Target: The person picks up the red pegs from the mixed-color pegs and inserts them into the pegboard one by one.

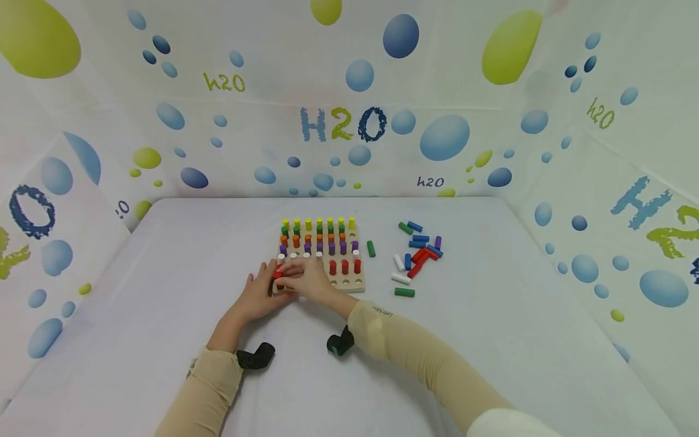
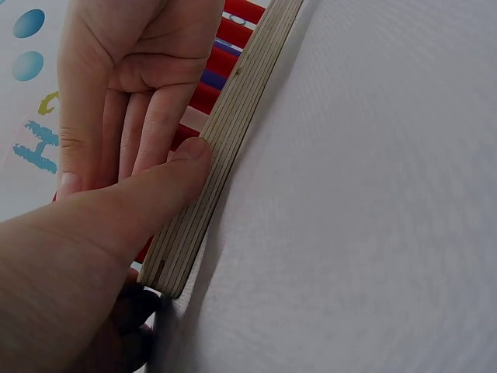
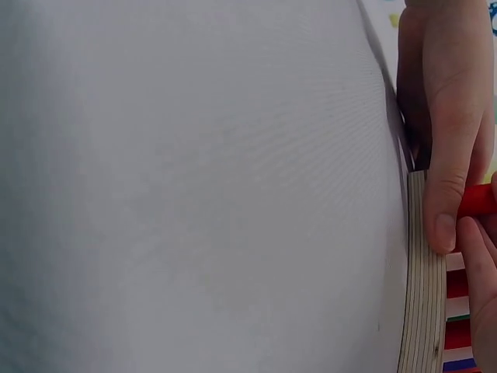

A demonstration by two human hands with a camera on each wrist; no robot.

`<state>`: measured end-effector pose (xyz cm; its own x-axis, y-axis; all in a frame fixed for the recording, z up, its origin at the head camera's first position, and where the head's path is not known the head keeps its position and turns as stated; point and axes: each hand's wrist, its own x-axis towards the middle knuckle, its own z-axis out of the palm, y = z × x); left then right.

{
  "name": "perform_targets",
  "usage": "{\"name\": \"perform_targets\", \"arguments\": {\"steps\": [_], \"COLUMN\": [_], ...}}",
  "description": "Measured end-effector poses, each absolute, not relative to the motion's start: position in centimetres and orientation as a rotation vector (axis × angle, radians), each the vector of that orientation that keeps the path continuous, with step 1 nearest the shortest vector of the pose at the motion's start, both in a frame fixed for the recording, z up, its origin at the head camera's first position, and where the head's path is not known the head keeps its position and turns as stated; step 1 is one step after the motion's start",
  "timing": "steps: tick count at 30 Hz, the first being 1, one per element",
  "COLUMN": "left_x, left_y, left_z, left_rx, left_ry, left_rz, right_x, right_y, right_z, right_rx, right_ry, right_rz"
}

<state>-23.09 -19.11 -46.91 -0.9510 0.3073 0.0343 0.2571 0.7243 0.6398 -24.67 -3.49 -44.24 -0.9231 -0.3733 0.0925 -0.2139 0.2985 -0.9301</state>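
Note:
A wooden board holds upright pegs in rows of yellow, green, orange, purple, white and red. My left hand grips the board's near left corner, its thumb along the front edge in the left wrist view. My right hand reaches over the board's front left and pinches a red peg between thumb and fingers. In the right wrist view that red peg stands beside the left thumb. The hands hide part of the front rows.
Right of the board lie loose pegs: green, white, red, blue and a purple one. Black wrist devices sit at both sleeves. A patterned cloth rises behind the white table surface.

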Motion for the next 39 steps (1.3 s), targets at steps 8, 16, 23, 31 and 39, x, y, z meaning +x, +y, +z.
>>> {"name": "perform_targets", "arguments": {"steps": [8, 16, 23, 31, 39], "left_x": [-23.0, -22.9, -23.0, -23.0, -22.9], "left_y": [-19.2, -19.1, -19.1, -19.0, -18.9], "left_z": [-46.8, -46.7, -46.7, -46.7, -46.6], "left_rx": [0.475, 0.463, 0.476, 0.459, 0.406], "left_ry": [2.847, 2.844, 2.847, 2.840, 2.838], "left_rz": [1.035, 1.042, 1.033, 1.047, 1.013], "right_x": [-24.7, -24.6, -24.7, -24.7, -25.1], "right_y": [-3.6, -3.4, -3.4, -2.2, 0.2], "right_z": [-44.3, -44.5, -44.4, -42.7, -40.8], "right_rx": [-0.588, -0.647, -0.649, -0.615, -0.742], "right_ry": [2.491, 2.492, 2.518, 2.558, 2.572], "right_rz": [-1.612, -1.578, -1.530, -1.380, -1.231]}}
